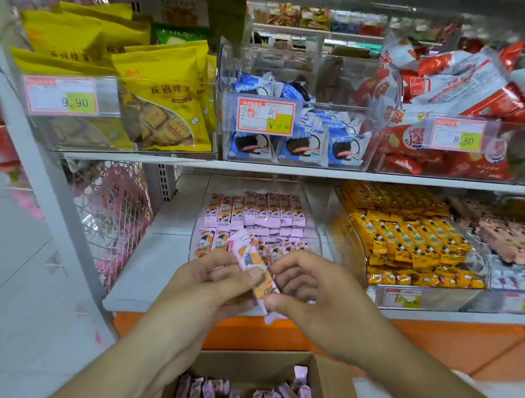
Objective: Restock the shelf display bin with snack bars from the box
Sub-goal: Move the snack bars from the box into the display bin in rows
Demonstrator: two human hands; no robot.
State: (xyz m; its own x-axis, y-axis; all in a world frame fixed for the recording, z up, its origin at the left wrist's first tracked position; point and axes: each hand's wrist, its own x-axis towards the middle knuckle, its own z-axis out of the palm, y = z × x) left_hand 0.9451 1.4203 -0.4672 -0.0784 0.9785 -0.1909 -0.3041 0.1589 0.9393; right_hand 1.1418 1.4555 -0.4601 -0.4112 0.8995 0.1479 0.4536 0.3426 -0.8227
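Both hands meet in front of the lower shelf around a small bunch of pink-wrapped snack bars [254, 264]. My left hand [210, 280] pinches the bars from the left, thumb on top. My right hand [302, 285] grips their lower right end. Just behind them stands the clear display bin [313, 226], holding rows of the same pink bars [253, 213]. An open cardboard box [328, 375] sits low in front, with more pink bars [235, 396] standing inside.
To the right is a bin of yellow snack bars [409, 236]. The upper shelf holds bins of yellow biscuit bags [158, 100], blue-white cookie packs [298, 145] and red packs [447, 97]. A white shelf upright [41, 180] rises at left; bare shelf board [149, 265] lies left of the pink bin.
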